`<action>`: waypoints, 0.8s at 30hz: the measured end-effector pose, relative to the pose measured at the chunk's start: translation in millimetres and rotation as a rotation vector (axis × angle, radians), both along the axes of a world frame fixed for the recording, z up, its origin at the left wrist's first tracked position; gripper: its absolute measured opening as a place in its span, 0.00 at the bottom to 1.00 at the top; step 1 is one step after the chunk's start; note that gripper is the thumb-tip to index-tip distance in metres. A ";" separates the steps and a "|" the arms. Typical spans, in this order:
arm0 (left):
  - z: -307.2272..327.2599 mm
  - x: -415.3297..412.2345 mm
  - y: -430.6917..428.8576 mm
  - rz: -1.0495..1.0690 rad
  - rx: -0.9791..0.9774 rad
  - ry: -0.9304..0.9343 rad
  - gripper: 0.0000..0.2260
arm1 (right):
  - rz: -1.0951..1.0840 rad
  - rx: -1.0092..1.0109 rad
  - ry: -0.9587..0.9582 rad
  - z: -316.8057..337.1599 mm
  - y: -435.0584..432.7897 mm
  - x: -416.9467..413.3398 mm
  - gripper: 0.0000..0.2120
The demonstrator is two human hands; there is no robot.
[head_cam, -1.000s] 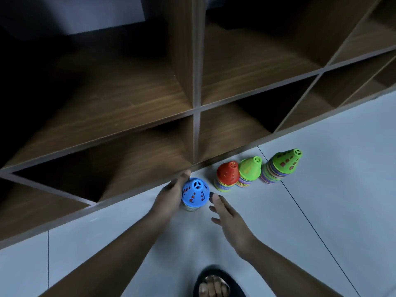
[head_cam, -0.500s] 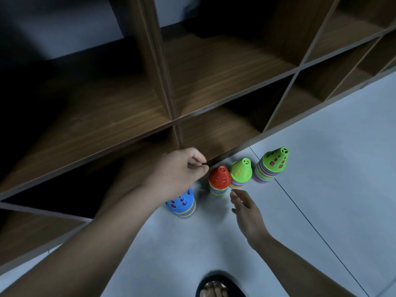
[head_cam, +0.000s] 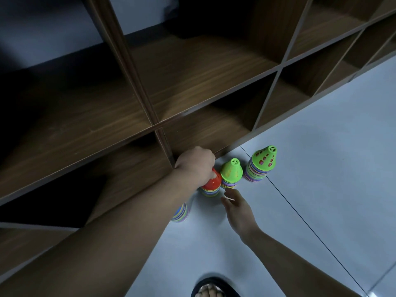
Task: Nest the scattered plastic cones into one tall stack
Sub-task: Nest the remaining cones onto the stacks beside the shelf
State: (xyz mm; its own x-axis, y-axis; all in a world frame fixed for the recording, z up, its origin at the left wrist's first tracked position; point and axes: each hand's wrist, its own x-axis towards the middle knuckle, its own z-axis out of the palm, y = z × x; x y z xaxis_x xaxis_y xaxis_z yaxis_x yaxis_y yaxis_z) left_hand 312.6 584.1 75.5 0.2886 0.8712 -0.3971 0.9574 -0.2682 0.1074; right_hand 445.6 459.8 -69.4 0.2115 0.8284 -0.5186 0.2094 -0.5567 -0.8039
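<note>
Several short stacks of coloured plastic cones stand on the pale floor beside a wooden shelf unit. My left hand point(head_cam: 196, 166) curls over the top of the red-topped stack point(head_cam: 211, 186) and grips it. A stack with a green top point(head_cam: 231, 173) stands just right of it, and a taller green-topped stack point(head_cam: 261, 165) further right. The striped base of another stack point(head_cam: 181, 212) shows under my left forearm, its top hidden. My right hand point(head_cam: 237, 207) hovers with loose fingers just below the red and green stacks, holding nothing.
The dark wooden shelf unit point(head_cam: 162, 125) with open compartments runs right behind the cones. A thin dark floor joint point(head_cam: 300, 215) runs diagonally to the right. My sandalled foot point(head_cam: 211, 289) is at the bottom edge.
My left hand left the blue-topped stack, rose, and came down on the red-topped stack. My right hand shifted right toward the red and green stacks. The view swung left.
</note>
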 end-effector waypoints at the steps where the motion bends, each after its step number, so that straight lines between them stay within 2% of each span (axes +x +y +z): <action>1: -1.4 -2.4 2.3 0.013 0.001 -0.004 0.18 | 0.001 -0.013 0.002 -2.0 2.2 -0.7 0.15; 6: -6.5 -21.1 10.5 0.058 0.000 -0.021 0.15 | -0.019 -0.084 0.122 -11.4 13.4 -9.5 0.19; 16: -15.5 -41.2 -3.0 0.089 0.010 -0.212 0.16 | -0.107 -0.020 0.239 2.1 16.3 -21.6 0.18; 24: 60.1 -57.7 -32.8 0.044 0.193 -0.369 0.16 | -0.072 0.155 0.281 71.4 -16.3 -18.0 0.20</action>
